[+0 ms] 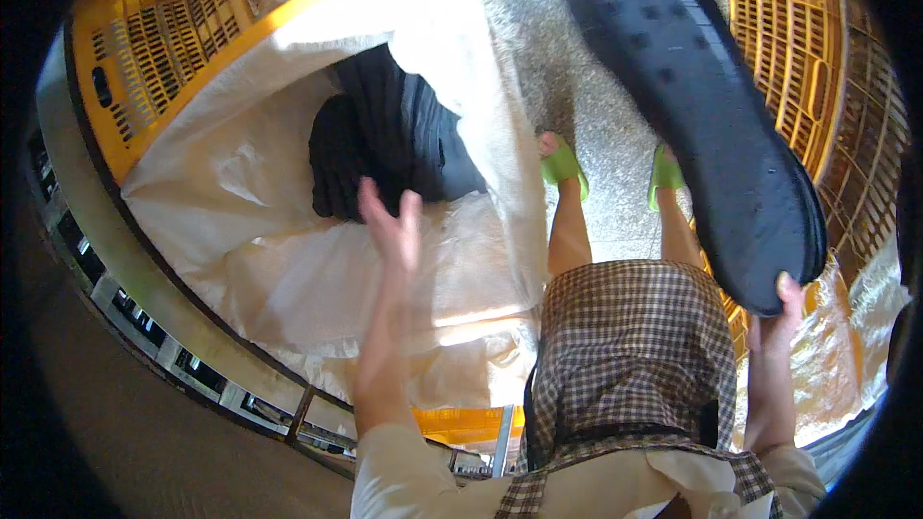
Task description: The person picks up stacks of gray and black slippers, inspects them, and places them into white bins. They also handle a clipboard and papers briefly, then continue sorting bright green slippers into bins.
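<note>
1. Head view, right side: the person's right hand (777,327) holds up black shoe insoles (702,125), at least two layered together. The fingers pinch the nearer, narrower end, the thumb (786,290) pressing on the upper face; the other fingers are mostly hidden beneath. The insoles extend away from the hand toward the top of the view, leaning left, with small square marks on their far, wider part.
2. Head view, left side: the left hand (392,231) is over an open white sack (221,192), slightly blurred, holding nothing visible. Its fingers are spread, the thumb apart, just beside dark pieces (409,125) bunched inside the sack. Whether they touch, I cannot tell.
3. Head view, surroundings: a yellow crate (159,48) stands at far left, and more yellow crates (788,58) line the right. Between them, green slippers (563,169) stand on a speckled grey floor (615,115), beyond the person's brown checked apron (630,346).
</note>
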{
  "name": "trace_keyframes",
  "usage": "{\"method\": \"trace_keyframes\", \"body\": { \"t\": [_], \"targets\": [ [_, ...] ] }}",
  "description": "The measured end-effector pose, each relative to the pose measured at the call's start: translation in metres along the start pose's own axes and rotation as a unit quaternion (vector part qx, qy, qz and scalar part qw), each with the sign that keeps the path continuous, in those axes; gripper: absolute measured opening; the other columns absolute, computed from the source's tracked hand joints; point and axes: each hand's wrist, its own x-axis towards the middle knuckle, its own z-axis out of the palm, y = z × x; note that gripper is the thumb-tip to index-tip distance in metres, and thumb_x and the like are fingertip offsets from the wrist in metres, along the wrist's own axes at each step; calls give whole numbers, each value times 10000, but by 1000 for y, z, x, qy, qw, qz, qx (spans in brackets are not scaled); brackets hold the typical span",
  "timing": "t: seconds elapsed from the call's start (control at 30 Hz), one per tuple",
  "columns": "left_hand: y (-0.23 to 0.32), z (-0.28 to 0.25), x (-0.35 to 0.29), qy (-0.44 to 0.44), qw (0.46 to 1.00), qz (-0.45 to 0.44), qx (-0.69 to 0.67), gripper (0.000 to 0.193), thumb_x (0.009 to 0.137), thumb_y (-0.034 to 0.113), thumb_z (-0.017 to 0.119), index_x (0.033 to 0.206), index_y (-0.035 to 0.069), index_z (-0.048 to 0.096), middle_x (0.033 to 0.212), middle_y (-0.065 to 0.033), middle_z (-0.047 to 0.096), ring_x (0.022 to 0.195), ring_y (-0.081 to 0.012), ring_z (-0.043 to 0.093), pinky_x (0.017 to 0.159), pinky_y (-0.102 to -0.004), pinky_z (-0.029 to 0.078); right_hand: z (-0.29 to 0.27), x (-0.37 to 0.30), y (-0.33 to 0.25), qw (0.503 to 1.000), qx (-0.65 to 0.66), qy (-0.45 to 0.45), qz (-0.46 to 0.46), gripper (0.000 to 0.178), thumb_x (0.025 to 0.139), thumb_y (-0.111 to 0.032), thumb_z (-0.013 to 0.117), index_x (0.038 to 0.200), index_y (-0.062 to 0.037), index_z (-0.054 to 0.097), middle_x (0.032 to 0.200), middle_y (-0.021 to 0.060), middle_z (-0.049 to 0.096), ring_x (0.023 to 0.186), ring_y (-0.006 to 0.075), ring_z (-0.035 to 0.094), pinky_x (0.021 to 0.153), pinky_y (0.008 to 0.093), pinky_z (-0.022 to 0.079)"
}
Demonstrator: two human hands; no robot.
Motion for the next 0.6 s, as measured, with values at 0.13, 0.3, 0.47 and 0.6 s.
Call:
{"method": "trace_keyframes", "body": {
  "t": [0.13,0.3,0.47,0.6],
  "targets": [
    [147,2,-123,-284,835,-104,-460,746,788,136,618,1412,49,218,1404,-127,331,1294,-268,320,1068,-405,258,50,-41,-3,999,8,-36,17,652,622,89,657,1230,6,438,1121,128,562,975,247,574,889,386,469],
    [257,-3,-176,-278,607,-240,-705,687,872,462,502,1390,66,286,1409,-93,357,1300,-271,328,1085,-430,251,96,-74,12,981,-62,-183,35,626,661,19,762,1208,48,458,1185,139,555,1066,209,553,962,356,425],
    [261,13,-178,-105,588,-300,-743,700,866,533,479,1354,49,346,1357,-111,429,1261,-287,388,1075,-440,275,104,-66,40,965,-63,-256,-14,588,706,-54,744,1205,55,453,1144,155,574,1053,207,556,924,353,447],
    [237,20,-186,-115,552,-297,-771,696,832,426,608,1348,44,340,1341,-116,437,1252,-282,398,1068,-437,301,101,-62,52,958,-73,-276,25,562,691,-84,746,1172,58,493,1128,153,590,1030,202,568,898,344,457]
  ]
}}
